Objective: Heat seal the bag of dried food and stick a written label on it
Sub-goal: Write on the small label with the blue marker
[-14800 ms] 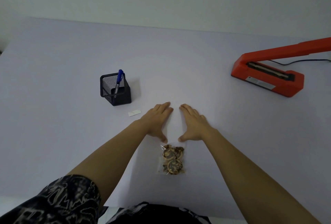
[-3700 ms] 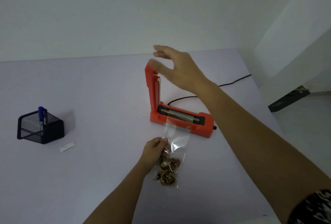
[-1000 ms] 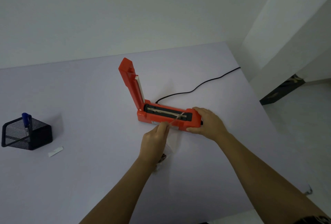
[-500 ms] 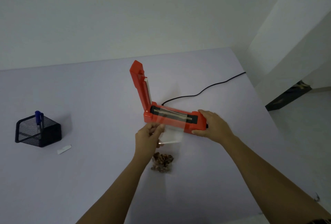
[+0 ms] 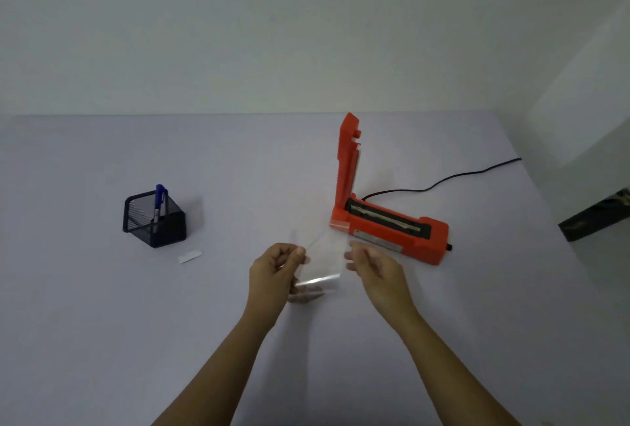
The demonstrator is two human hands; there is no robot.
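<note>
Clear plastic bag (image 5: 322,262) of brown dried food hangs just above the pale table (image 5: 102,323), near and left of the orange heat sealer (image 5: 392,231), whose arm stands raised. The left hand (image 5: 276,272) pinches the bag's upper left edge and the right hand (image 5: 371,267) pinches its right edge. At the left, a small white label strip (image 5: 190,256) lies beside a black mesh holder (image 5: 155,221) with a blue pen (image 5: 159,197).

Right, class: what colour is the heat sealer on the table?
The heat sealer is orange-red; the head view shows it best.
</note>
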